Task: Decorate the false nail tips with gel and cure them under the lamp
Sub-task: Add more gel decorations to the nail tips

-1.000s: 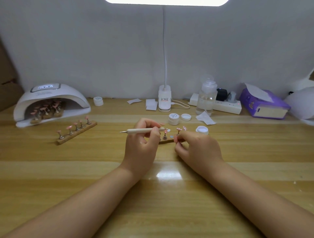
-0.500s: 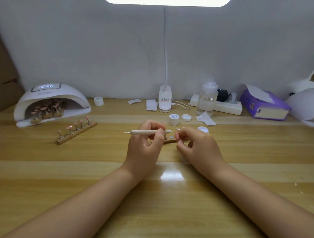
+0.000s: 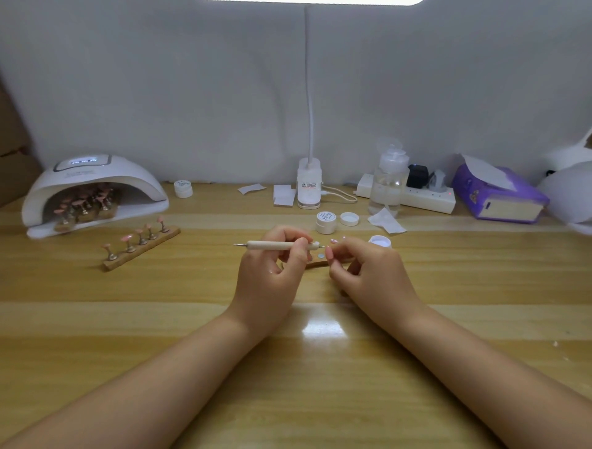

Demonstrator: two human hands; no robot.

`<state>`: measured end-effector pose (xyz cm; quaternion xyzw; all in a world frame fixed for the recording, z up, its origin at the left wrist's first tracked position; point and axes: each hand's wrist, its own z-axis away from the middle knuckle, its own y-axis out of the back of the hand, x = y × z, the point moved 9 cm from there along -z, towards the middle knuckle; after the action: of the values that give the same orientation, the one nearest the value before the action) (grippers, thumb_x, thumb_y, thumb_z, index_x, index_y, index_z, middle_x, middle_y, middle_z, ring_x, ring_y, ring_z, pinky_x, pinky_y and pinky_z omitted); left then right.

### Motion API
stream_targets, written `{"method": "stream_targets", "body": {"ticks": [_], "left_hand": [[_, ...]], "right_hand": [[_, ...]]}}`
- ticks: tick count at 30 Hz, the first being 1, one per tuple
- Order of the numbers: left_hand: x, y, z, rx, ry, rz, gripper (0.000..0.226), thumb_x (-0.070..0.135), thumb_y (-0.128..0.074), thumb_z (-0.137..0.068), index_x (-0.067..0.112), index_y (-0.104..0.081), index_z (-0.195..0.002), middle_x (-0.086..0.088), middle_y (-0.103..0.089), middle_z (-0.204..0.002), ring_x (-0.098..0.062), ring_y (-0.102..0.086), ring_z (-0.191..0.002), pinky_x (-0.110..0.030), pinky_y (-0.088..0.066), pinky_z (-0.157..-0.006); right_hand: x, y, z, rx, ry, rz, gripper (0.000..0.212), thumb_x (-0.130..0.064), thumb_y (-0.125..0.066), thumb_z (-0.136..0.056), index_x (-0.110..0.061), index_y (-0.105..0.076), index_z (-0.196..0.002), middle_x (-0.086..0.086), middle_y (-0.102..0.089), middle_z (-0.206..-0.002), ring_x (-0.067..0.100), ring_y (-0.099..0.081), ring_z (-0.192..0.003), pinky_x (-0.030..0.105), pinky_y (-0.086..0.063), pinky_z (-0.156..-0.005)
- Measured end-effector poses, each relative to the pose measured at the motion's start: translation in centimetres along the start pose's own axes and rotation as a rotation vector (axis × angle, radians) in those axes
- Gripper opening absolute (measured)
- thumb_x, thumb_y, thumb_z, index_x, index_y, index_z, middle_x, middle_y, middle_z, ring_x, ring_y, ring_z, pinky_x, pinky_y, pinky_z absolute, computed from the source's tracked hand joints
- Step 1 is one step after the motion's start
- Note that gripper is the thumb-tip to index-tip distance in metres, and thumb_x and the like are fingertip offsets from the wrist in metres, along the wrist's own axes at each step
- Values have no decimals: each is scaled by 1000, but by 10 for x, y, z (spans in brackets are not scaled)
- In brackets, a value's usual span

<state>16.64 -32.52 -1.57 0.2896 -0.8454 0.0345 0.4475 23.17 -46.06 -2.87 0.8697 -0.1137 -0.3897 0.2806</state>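
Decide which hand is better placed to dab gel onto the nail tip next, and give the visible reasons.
Left. The left hand already grips the dotting tool, whose tip points at the nail tip pinched by the right hand, which is occupied steadying it.

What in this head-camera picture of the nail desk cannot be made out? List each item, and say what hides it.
- Nail tip pinched by the right hand: curled fingers cover it.
- Working strip: both hands hide most of it.
- Pen tip in the left hand: too small to show gel.
- Tips inside the curing lamp: dark, blurred, uncountable.
- Jar label: too small to read.
- Desk lamp head: cut off by the top edge.
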Motion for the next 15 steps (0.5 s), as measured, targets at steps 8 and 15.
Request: {"method": "stream_targets", "body": {"ticks": [8,15], "left_hand": [[-3,-2,1,-9,17,21,12,23,-53,-88,27,-62,-82,8,-67,-79,-4,-66,-72,-38,-55,-69],[-4,-2,1,-4,23,1,13,24,-53,-88,23,-64,-82,4,-67,-75,-12,-64,-69,-39,-53,-68]], "right_hand": [[-1,0,0,13,4,20,7,-12,-67,-81,-18,-70,-82,-10,-70,-77,3,-54,-51,26,-47,-82],[0,1,0,11,-13,31,11,-12,-67,-81,-22,-71,-84,-14,-71,-84,4,-57,-58,27,-48,-76]]}}
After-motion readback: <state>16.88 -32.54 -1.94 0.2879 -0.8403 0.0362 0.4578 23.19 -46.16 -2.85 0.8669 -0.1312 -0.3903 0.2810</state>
